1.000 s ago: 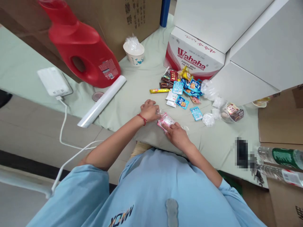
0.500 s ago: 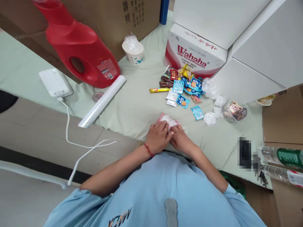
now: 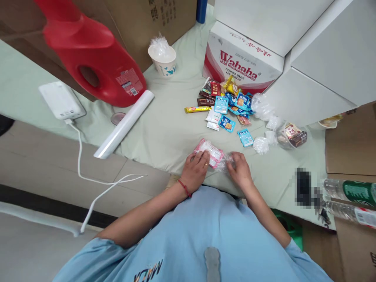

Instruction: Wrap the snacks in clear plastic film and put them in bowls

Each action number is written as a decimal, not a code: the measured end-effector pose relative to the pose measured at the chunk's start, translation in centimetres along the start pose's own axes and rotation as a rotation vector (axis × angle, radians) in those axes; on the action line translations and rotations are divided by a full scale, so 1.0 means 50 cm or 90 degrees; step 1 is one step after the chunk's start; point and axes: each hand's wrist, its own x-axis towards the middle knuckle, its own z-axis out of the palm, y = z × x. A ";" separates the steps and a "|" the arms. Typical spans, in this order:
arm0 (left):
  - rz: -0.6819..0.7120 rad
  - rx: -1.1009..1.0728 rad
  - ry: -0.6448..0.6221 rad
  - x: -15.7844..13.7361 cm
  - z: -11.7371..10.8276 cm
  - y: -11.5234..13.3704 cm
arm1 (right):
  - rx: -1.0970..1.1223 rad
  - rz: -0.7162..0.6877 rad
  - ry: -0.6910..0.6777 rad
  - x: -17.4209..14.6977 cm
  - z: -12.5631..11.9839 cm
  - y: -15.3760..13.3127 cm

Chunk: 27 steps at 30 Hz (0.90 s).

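Observation:
A flat pink-and-white packet [image 3: 216, 153] lies on the green cloth near the table's front edge, partly wrapped in clear plastic film [image 3: 223, 163]. My left hand [image 3: 196, 167] rests on the packet's left side, its fingers pressed down on it. At the packet's right, my right hand [image 3: 239, 169] pinches the loose end of the film between thumb and fingers. Beyond both hands lies a pile of small snack packets [image 3: 232, 102], blue, yellow, white and brown. A single blue packet [image 3: 244, 138] lies apart, beside a crumpled ball of film [image 3: 260, 145].
On the left are a white roll [image 3: 125, 124], a red jug [image 3: 96, 58] and a white power bank [image 3: 61, 100] with a cable. A paper cup [image 3: 163, 62] holds crumpled film. Behind the snacks stands a Wahaha carton [image 3: 241, 58]. Clear bottles [image 3: 351, 192] lie at right.
My right hand has moved to the right, away from my left, drawing out the film's end. More of the pink packet shows. The camera view has shifted slightly.

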 end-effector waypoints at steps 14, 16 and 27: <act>0.062 -0.015 -0.019 -0.005 0.021 -0.006 | -0.132 0.057 -0.145 0.150 0.055 -0.200; 0.071 -0.046 -0.004 -0.012 0.020 -0.011 | -0.194 0.046 -0.156 0.140 0.065 -0.215; -0.102 -0.300 0.193 -0.128 -0.028 -0.086 | -0.329 -0.088 -0.126 0.086 0.103 -0.236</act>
